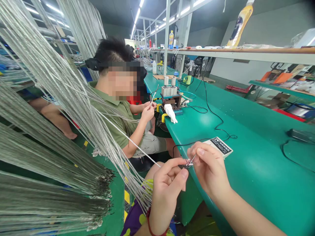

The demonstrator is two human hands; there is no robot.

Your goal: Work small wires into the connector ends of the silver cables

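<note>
My left hand (pixel 168 186), with a red band at the wrist, pinches the end of a white cable (pixel 133 142) between thumb and fingers. Thin dark and reddish wires (pixel 189 163) fan out from that end. Close against it on the right, my right hand (pixel 208 167) has thumb and forefinger closed on a thin wire end or slim tool, too small to tell which. Both hands are over the front edge of the green table (pixel 256 177). A bundle of silvery braided cables (pixel 118 154) runs down beside my left forearm.
A white box with a black label (pixel 219 146) lies behind my right hand. Farther back stands a small press machine (pixel 171 98) with a white glove (pixel 170 113). A seated person (pixel 120 121) works at the left. Black cords (pixel 216 123) cross the table; a shelf (pixel 236 54) runs above.
</note>
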